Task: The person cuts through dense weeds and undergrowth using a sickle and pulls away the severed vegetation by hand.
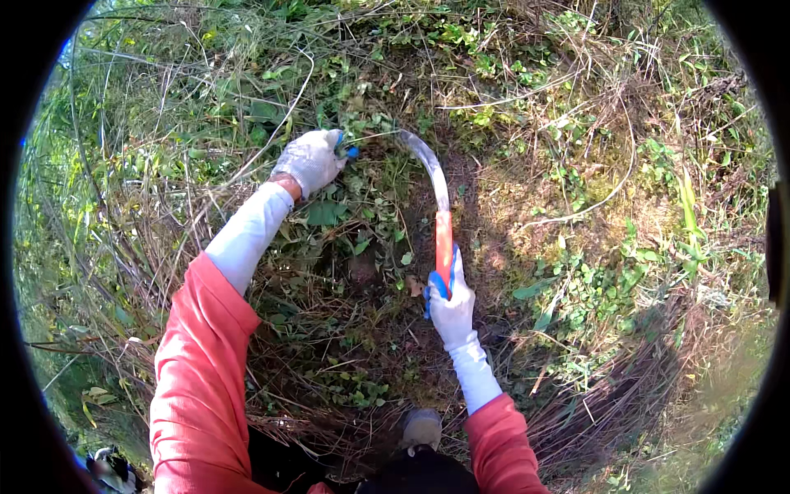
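Observation:
My right hand (452, 305), in a white knit glove with blue-coated fingers, grips the orange handle of a sickle (443, 241). Its curved steel blade (430, 163) points away from me, and the tip bends left toward my other hand. My left hand (313, 162), gloved the same way, is closed around some thin green stems (345, 148) at the edge of the weeds. One strand stretches from near its fingers to the blade's tip. Broad green leaves (327, 213) lie just below the left hand.
Tall grass and dry stalks (123, 241) crowd the left side. Low moss and sparse plants (494, 241) cover the ground right of the sickle. A heap of dry grass (611, 401) lies at lower right. My shoe (422, 428) stands at the bottom; a black-and-white object (112, 470) sits lower left.

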`<state>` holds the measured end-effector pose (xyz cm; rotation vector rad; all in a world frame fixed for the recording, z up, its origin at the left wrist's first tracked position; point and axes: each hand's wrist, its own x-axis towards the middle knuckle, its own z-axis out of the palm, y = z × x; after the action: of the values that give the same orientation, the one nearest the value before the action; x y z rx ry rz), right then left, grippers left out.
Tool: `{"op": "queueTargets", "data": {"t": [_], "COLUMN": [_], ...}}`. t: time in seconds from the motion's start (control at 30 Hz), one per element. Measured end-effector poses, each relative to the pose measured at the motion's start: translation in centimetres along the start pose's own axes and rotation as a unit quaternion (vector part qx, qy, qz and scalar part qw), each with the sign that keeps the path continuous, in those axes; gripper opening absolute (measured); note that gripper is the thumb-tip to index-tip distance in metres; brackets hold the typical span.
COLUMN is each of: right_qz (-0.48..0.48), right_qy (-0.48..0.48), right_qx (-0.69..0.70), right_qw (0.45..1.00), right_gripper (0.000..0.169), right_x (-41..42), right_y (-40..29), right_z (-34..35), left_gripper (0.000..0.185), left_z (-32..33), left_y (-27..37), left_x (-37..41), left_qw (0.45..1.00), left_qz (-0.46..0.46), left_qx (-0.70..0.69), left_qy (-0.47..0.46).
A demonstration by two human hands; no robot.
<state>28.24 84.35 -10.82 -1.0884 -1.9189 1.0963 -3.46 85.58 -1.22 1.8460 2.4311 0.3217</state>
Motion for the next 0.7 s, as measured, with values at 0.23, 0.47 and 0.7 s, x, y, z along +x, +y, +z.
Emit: {"op": "queueTargets", "data": {"t": [0.23, 0.47, 0.7], "right_qz": [0.305, 0.247, -0.095], "right_qy": [-0.072, 0.158, -0.275], "right_qx": [0.223, 0.25, -0.246], "right_qw": [0.923, 0.923, 0.925], "right_gripper": [0.066, 0.055, 0.067], "right_x": [-14.1, -7.9, -13.2], "right_y": [-2.6, -8.8, -16.2], "right_z": [-4.1, 1.2, 5.0], "left_gripper": [0.031, 0.043, 0.036], "left_z": [2.8, 3.8, 5.9], "left_y": [-4.2, -8.3, -9.5], "left_x": [-17.6, -26.8, -28.7], "left_qw": [0.977, 0.943, 0.983], "left_qz": [0.043, 0.004, 0.007], "left_qx": [0.109, 0.123, 0.051], "left_qy": [-0.178, -0.308, -0.178]}}
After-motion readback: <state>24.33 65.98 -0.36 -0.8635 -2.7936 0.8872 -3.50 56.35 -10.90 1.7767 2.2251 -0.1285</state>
